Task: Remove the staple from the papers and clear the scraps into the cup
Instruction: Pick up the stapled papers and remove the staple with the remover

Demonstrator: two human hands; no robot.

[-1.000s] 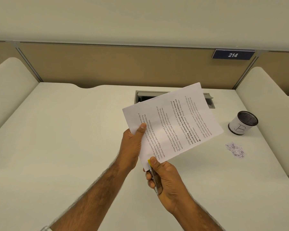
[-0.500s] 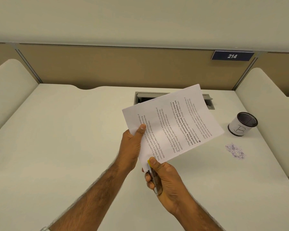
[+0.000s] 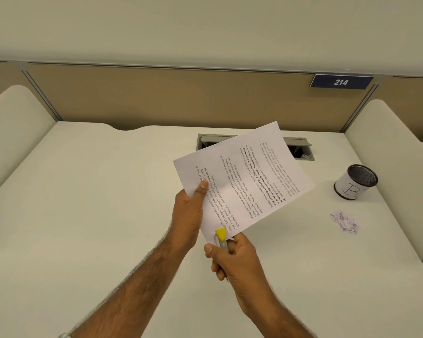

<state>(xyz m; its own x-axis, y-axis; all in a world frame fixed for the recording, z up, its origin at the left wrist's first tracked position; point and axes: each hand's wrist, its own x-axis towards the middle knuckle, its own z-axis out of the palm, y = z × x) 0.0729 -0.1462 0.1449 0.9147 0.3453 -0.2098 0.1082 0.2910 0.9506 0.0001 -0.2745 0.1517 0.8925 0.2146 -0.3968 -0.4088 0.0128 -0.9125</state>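
My left hand (image 3: 189, 213) holds the printed white papers (image 3: 244, 181) by their near left edge, lifted above the desk with the text facing me upside down. My right hand (image 3: 232, 258) grips a slim staple remover (image 3: 221, 237) with a yellow tip. That tip lies on the papers' near bottom corner. The staple itself is too small to make out. A black mesh cup (image 3: 355, 181) wrapped in white paper marked "B" stands at the right. In front of it lies a small heap of purple-grey scraps (image 3: 344, 222).
The white desk (image 3: 95, 203) has a grey cable hatch (image 3: 300, 148) at the back, partly behind the papers. Rounded white dividers (image 3: 15, 111) rise on both sides, and a beige partition carries a sign "214" (image 3: 341, 81).
My right hand has slid down the tool, so the yellow tip now shows fully on the papers' corner. The papers and my left hand have barely moved.
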